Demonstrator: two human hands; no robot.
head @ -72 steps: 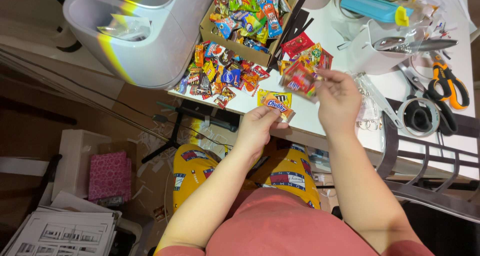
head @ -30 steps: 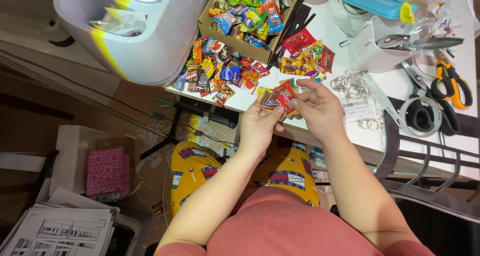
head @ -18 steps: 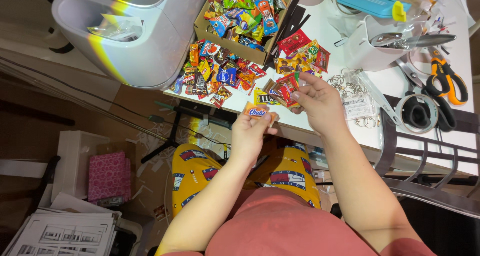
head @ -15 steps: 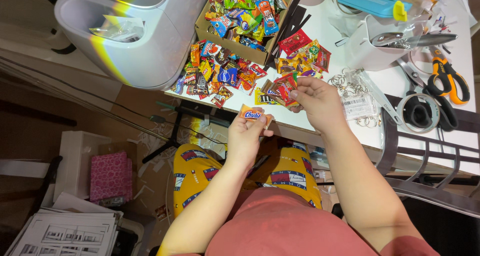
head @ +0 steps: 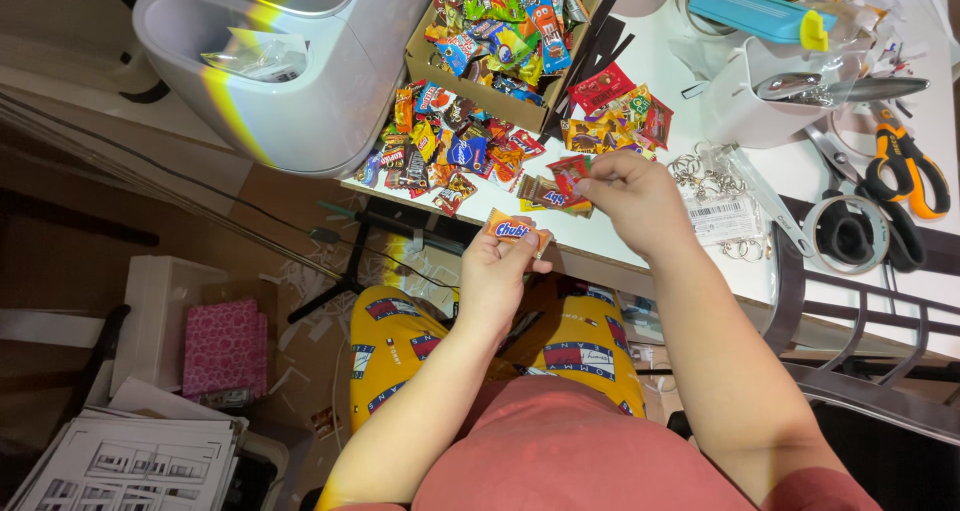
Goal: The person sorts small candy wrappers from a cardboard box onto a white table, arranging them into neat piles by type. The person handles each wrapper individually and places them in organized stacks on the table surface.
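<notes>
A: What are the hands doing?

B: The left hand (head: 497,276) is pinching a small orange-wrapped candy bar (head: 517,231) between curled fingers, just off the near edge of the white table (head: 640,246).

A: And the right hand (head: 632,196)?

B: It is closing its fingertips on a red-wrapped candy (head: 566,174) lying on the table, near the loose pile of colourful wrapped sweets (head: 450,151) beside the brown cardboard box (head: 470,76)
</notes>
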